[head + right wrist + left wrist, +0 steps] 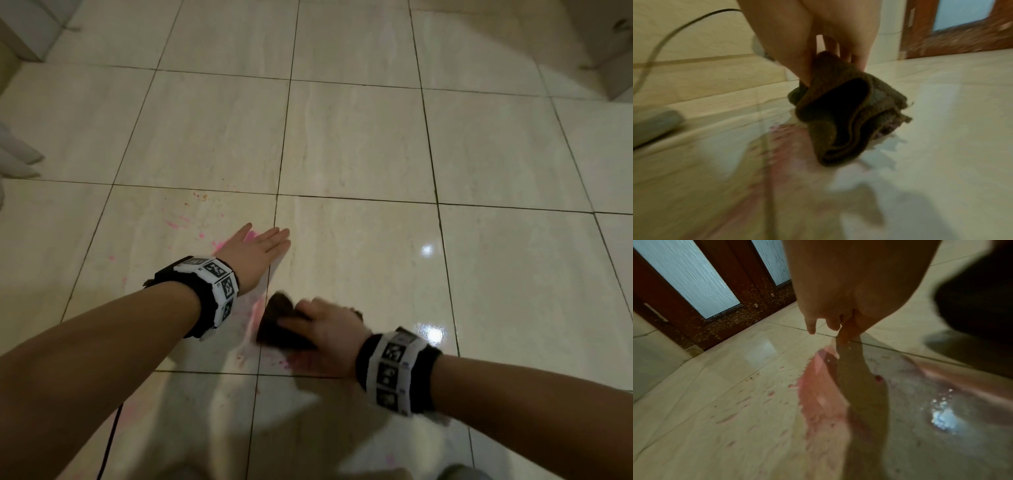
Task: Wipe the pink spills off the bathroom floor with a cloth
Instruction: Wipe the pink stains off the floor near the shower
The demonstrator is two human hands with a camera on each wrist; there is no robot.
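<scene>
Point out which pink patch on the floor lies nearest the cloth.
The smeared pink streak just left of the dark cloth held in the right hand; the other splatters lie farther off, beyond the left hand.

A home bathroom is suggested. Glossy cream floor tiles [359, 144] are seen throughout. A frosted-glass wooden door [701, 288] is seen at ten o'clock.

Dark brown cloth [286, 323], folded, bunched in my right grip [329, 325], low over floor [359, 137]; pink spills [219, 244], smeared and splattered, left of cloth.
</scene>
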